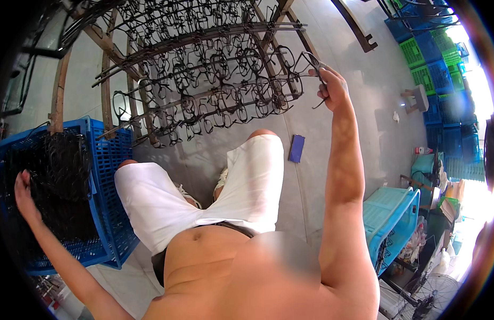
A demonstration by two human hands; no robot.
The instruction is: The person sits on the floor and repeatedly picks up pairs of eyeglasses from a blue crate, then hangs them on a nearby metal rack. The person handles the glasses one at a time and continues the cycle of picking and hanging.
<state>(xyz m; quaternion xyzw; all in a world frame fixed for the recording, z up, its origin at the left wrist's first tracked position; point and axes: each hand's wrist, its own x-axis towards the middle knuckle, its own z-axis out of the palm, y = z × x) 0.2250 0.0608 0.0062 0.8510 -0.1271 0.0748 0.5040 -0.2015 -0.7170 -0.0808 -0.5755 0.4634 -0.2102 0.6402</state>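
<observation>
My right hand [333, 89] is raised at the right end of a rack and grips a dark eyeglass frame [317, 66] between thumb and fingers. Right beside it, rows of dark eyeglass frames [215, 86] hang along the thin bars of the rack [171, 46]. On the far left, my left hand [26, 196] reaches over a blue plastic crate [111, 188]. Black, glossy thin pieces [69, 164], probably more eyeglass frames, fill that crate in a tangled heap. Whether my left fingers hold any of them is too dark to see.
A flat purple-blue object [297, 148] lies on the grey floor near my knee. To the right stand a turquoise crate [391, 208], a fan [431, 296] and a small stool [417, 99]. Blue and green crates [435, 68] are stacked along the far right.
</observation>
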